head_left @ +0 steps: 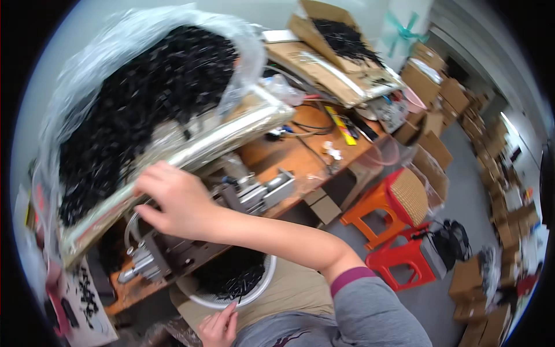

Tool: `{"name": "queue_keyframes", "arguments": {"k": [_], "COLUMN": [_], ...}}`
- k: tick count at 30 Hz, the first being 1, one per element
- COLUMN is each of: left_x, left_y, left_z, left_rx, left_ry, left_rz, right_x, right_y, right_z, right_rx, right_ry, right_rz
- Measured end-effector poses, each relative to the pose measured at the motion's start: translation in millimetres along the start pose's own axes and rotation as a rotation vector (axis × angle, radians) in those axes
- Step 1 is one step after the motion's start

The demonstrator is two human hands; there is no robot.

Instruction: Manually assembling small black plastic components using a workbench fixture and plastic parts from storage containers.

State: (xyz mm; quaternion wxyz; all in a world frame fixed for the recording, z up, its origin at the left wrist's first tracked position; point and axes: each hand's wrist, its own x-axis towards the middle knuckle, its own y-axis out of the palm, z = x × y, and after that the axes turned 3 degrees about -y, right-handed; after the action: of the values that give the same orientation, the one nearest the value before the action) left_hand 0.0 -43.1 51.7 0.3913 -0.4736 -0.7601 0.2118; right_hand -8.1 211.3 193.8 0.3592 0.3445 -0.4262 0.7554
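My right hand (176,199) reaches across the metal fixture (254,194) to the near edge of a large tray (214,136) lined with clear plastic. Thumb and fingers are apart, and nothing shows between them. Heaped in the tray is a mass of small black parts (150,87). Low in the view, my left hand (218,327) is beside a white round basket (267,280), its fingertips pinched together on what looks like a thin black piece (239,299). Thin black pieces (231,280) also lie inside the basket, which rests at my lap.
The fixture stands on a wooden table (315,147) with cables and a yellow tool (342,125). A cardboard box (341,34) of black pieces is at the back. Orange (373,217) and red (404,260) stools stand right; many cartons (497,191) line the aisle.
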Motion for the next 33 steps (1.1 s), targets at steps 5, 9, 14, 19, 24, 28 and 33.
{"name": "queue_keyframes", "arguments": {"k": [5, 9, 14, 19, 24, 28, 33], "left_x": [6.5, 13.4, 8.9, 10.8, 36.4, 37.5, 30.5], "left_y": [-4.2, 11.0, 25.1, 33.7, 31.0, 44.1, 40.9], "left_z": [-1.4, -6.5, 5.1, 20.4, -0.3, 9.3, 9.9], "left_rx": [0.06, 0.001, -0.02, 0.091, 0.021, 0.021, -0.111], "left_ry": [0.063, 0.121, 0.102, 0.055, -0.248, 0.186, -0.346], "left_rz": [-0.004, 0.001, 0.068, 0.3, 0.57, 0.362, 0.389], "right_x": [49.6, 67.2, 41.1, -17.6, -73.1, -129.8, -181.8], "right_y": [74.1, 103.4, 114.8, 99.9, 9.6, 23.9, 17.4], "right_z": [-34.7, -61.6, -57.1, -31.0, 31.5, 29.1, 38.1], "right_rx": [-0.134, -0.238, -0.199, 0.037, 0.061, 0.34, 0.326], "right_ry": [-0.165, -0.111, -0.26, -0.339, -0.199, 0.112, 0.304], "right_rz": [-0.088, -0.027, -0.163, -0.177, 0.227, 0.083, 0.143]}}
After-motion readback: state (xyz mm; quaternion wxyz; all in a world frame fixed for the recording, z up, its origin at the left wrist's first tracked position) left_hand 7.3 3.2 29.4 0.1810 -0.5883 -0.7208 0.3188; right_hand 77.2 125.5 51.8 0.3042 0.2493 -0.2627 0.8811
